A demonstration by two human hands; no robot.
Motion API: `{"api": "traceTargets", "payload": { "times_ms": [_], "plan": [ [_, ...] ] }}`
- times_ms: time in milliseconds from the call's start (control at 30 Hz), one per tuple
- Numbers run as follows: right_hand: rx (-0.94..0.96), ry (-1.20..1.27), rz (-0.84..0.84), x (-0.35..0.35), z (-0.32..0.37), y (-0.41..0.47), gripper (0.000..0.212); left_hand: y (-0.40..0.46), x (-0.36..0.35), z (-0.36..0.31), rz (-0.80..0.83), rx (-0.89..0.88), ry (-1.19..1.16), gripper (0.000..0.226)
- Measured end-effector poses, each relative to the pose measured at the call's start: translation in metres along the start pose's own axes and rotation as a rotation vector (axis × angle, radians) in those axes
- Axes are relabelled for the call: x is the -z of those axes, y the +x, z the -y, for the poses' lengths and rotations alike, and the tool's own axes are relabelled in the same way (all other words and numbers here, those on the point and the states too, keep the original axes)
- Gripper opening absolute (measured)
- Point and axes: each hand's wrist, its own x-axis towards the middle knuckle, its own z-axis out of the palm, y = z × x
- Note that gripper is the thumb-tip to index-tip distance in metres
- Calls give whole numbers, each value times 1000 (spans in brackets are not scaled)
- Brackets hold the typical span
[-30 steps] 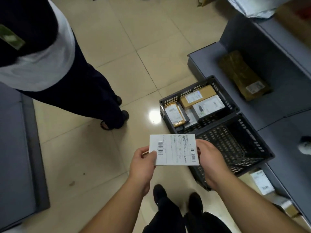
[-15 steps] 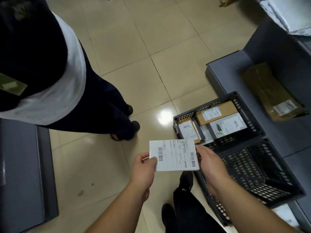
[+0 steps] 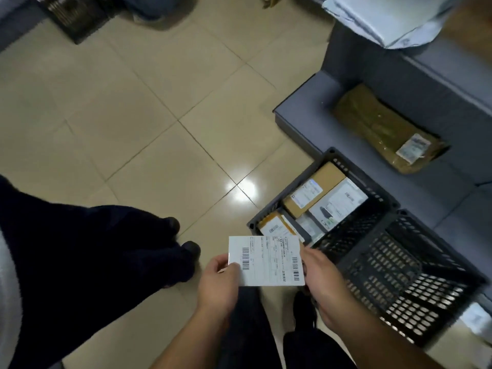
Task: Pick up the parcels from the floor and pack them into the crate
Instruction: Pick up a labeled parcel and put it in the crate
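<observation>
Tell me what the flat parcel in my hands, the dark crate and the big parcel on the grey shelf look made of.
Flat parcel: looks like white card or a paper-labelled box, matte, printed with barcodes. Crate: likely moulded dark grey plastic, its walls a perforated lattice. Shelf parcel: seems brown wrapping under glossy tape or film, going by its wrinkled sheen; uncertain.

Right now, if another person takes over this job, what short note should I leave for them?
Left hand: pinches the left edge of the white parcel, label up.
Right hand: holds its right edge.
The parcel is in the air, beside the near corner of the far crate.
Done: the far crate holds several parcels, among them a brown box and a white box.
The near crate looks empty.
Left: set this parcel in a crate. A brown parcel lies on the grey shelf, and a white one shows on the floor past the near crate.
</observation>
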Motion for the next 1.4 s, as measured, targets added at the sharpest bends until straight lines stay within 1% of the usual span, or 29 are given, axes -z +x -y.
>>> {"api": "traceTargets", "payload": {
  "times_ms": [67, 233, 400, 500, 533, 567, 667, 833, 900, 1000, 1033, 1067, 1133, 1200, 1233, 1333, 1400],
  "plan": [
    [-40, 43, -68, 6, 2, 16, 24, 18, -16, -14, 62, -13, 77, 26],
    [-122, 127, -219, 14, -6, 62, 33, 59, -56, -51, 231, -97, 262, 31],
    [-181, 328, -311, 15, -20, 106, 35, 108, -93, -70, 360, -218, 440, 24],
    [-183, 420, -337, 20, -46, 146, 49, 137, -127, -71, 416, -242, 502, 22],
    [-193, 464, -341, 23, -49, 155, 50, 148, -141, -69, 430, -245, 531, 21],
    [-213, 501, -343, 27, -42, 159, 47, 159, -156, -67, 447, -248, 560, 21],
    [-222, 570, -341, 43, -39, 191, 26, 191, -202, -60, 510, -308, 649, 25],
    [-188, 591, -409, 74, -46, 264, 26, 243, -276, -49, 550, -431, 797, 29],
    [-159, 611, -430, 82, -49, 294, 27, 262, -303, -45, 543, -466, 825, 36],
    [-149, 574, -449, 100, -43, 334, 19, 290, -339, -45, 540, -527, 859, 48],
    [-149, 567, -445, 106, -35, 343, 22, 297, -349, -45, 540, -555, 873, 49],
    [-139, 571, -436, 111, -31, 356, 30, 305, -360, -45, 543, -578, 885, 49],
    [-100, 562, -446, 119, -25, 378, 40, 319, -381, -45, 552, -618, 913, 50],
    [-64, 555, -444, 124, -15, 392, 42, 332, -401, -46, 543, -672, 954, 54],
    [-80, 561, -438, 126, -10, 397, 41, 337, -410, -48, 533, -703, 985, 55],
    [-137, 673, -425, 129, -3, 411, 37, 353, -429, -55, 518, -833, 1125, 61],
    [-137, 695, -404, 129, -3, 420, 36, 362, -437, -58, 513, -926, 1318, 62]
  ]
}}
